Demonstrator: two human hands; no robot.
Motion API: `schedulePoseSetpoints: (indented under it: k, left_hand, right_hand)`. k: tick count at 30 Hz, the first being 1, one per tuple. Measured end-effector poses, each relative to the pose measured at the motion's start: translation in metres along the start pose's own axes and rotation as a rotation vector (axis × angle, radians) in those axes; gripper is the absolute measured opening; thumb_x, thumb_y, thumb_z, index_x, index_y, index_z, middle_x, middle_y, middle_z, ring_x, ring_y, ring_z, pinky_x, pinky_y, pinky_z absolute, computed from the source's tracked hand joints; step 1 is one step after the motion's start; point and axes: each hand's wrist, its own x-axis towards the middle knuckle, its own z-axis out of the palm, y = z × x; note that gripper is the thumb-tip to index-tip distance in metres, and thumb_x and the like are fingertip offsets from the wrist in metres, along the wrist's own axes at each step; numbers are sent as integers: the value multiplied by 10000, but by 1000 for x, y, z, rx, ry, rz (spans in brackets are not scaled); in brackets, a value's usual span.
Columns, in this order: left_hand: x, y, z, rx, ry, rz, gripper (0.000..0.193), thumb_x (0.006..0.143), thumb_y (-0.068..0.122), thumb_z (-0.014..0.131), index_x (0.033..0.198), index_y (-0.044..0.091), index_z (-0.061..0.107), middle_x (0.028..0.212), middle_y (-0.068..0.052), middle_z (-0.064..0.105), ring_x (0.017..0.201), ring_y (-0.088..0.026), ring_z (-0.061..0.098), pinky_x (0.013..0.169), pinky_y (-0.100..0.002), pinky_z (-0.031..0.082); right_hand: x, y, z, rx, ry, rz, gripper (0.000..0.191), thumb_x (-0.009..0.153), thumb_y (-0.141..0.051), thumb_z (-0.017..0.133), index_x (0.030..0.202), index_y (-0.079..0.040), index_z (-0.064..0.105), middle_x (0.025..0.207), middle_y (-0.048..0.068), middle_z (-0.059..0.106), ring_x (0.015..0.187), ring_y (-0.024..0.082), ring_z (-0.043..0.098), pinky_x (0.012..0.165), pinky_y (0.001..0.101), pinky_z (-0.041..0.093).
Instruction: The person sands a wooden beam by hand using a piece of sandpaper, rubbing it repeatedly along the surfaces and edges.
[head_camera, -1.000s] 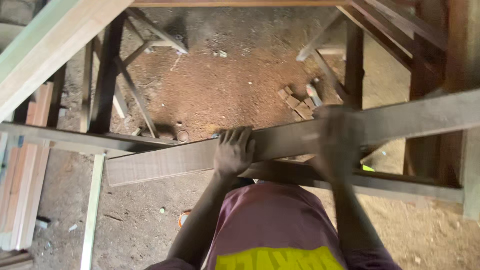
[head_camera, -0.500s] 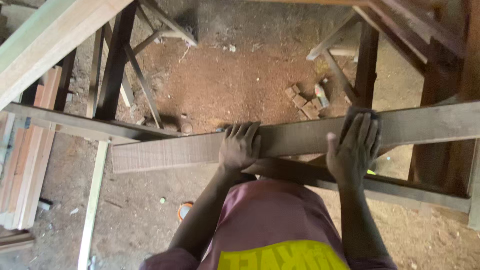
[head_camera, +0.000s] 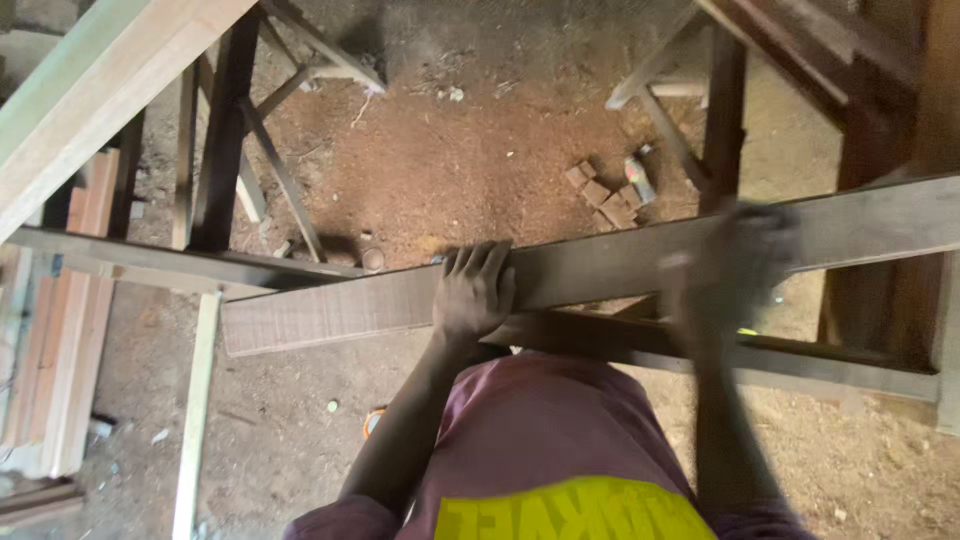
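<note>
The left hand (head_camera: 473, 293) lies flat, fingers spread, pressing the plank (head_camera: 600, 268). The right hand (head_camera: 735, 265) is blurred over it; its grip cannot be told. The plank runs left-right across the dark frame (head_camera: 150, 258), above the dirt floor (head_camera: 470, 160).

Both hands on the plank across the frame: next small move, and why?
Probably steady it first. The left hand lies flat on the long plank, which rests across the dark wooden frame with its left end overhanging. The right hand is motion-blurred on the plank, so its hold cannot be judged; settle it before shifting anything.
</note>
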Motion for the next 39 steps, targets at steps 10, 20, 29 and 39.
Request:
schedulePoseSetpoints:
  k: [10,20,29,39]
  left_hand:
    - [5,-9,13,8,61,67,427,973,221,560,1344,20,624,1234,-192,693,1132,-359,654,1050,-517,463]
    - [9,-5,16,-24,50,24,393,987,247,565,1313,41,640,1233,-175,693,1141,-345,648,1032,-492,469]
    - [8,1,18,9,-82,-4,505,1015,330,487,1440,65,553,1375,-182,615,1287,-349,564,1139,-503,393]
    - [-16,-6,9,262,-288,17,1027,924,754,513,1598,61,167,1669,-234,196,1555,-398,144,1246,-606,50]
  right_hand:
    - [-17,-34,20,125,-211,-285,858,992,-518,628,1596,13,330,1663,272,312,1538,445,289,1226,618,230]
    - [-45,-83,46,263,-373,-414,774,1022,-563,630,1587,-131,327,1645,129,378,1451,332,426,1224,571,366]
    - [27,-41,23,-38,-397,-452,789,996,-639,400,1616,-156,335,1723,151,211,1568,358,227,1244,597,141]
    - [-12,-125,26,17,-328,-566,737,1005,-600,534,1581,-157,409,1650,118,381,1551,346,328,1276,642,194]
